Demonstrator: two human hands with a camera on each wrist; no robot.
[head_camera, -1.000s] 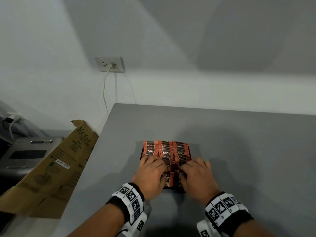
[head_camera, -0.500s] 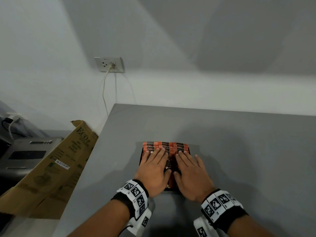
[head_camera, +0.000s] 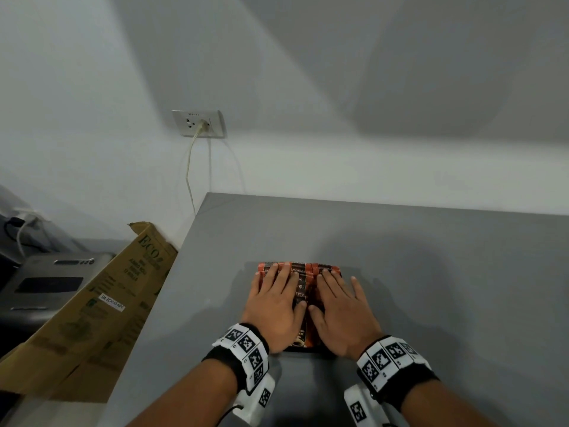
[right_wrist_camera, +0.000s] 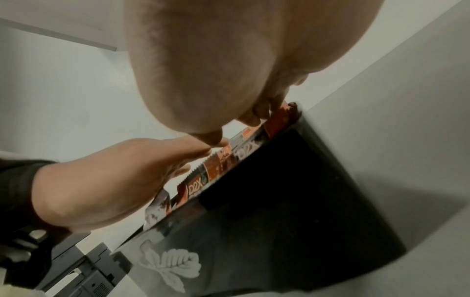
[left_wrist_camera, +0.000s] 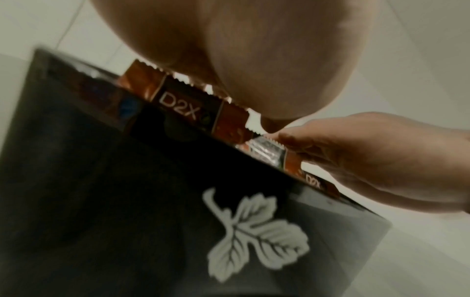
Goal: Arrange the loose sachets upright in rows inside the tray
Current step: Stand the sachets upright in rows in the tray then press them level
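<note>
A black tray (head_camera: pixel 303 349) with a white leaf print (left_wrist_camera: pixel 254 237) sits on the grey table (head_camera: pixel 431 272), filled with upright orange and brown sachets (head_camera: pixel 303 268). My left hand (head_camera: pixel 274 300) lies flat on the left rows with straight fingers. Beside it, my right hand (head_camera: pixel 338 303) lies flat on the right rows, little finger spread past the tray's right side. Sachet tops marked D2X (left_wrist_camera: pixel 178 108) poke above the tray wall under my palms. The right wrist view shows the same sachets (right_wrist_camera: pixel 221 160) and tray wall (right_wrist_camera: pixel 292 201). Most sachets are hidden under my hands.
A cardboard box (head_camera: pixel 101 303) leans at the table's left edge, with a grey machine (head_camera: pixel 46 285) behind it. On the wall, a socket (head_camera: pixel 198 123) has a cable hanging down. Bare table surface lies right of and beyond the tray.
Both hands went from curled fingers at the tray's near rows to flat, with fingers stretched forward over the sachets toward the far rows.
</note>
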